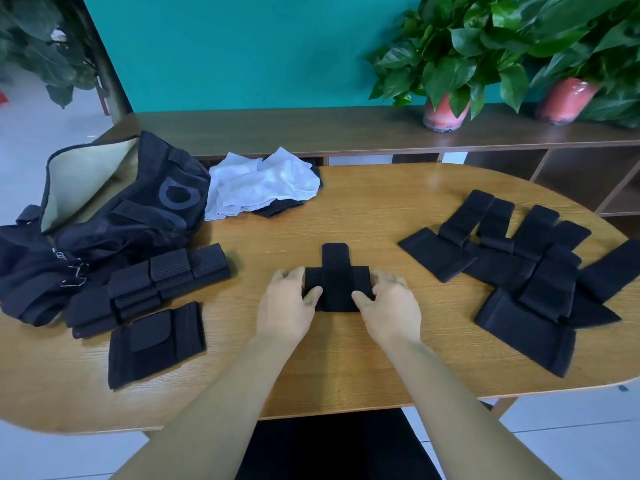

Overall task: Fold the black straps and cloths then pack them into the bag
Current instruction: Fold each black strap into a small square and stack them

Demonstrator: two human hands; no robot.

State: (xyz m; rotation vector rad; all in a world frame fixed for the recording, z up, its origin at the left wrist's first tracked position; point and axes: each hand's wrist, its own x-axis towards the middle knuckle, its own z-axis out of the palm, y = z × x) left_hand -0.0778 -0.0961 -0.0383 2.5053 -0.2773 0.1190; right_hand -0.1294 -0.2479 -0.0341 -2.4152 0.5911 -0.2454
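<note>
**Folding a strap at mid-table**

The open black bag (114, 216) is lying far left, folded straps (152, 292) just beside it. My left hand (289, 303) and right hand (391, 303) are gripping the ends of the black strap (337, 289), fingers curled round it; its long axis is running left-right, a tab pointing away. Unfolded straps (526, 271) are sprawling right.

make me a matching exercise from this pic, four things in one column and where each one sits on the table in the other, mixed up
Things:
1. black bag
2. white cloth
3. unfolded black straps
4. strap being folded

Places:
A. spread over the right side of the table
B. centre, gripped between left hand and right hand
C. far left, lying open
D. at the back, just right of the bag

Pairs: 1-C, 2-D, 3-A, 4-B
</note>
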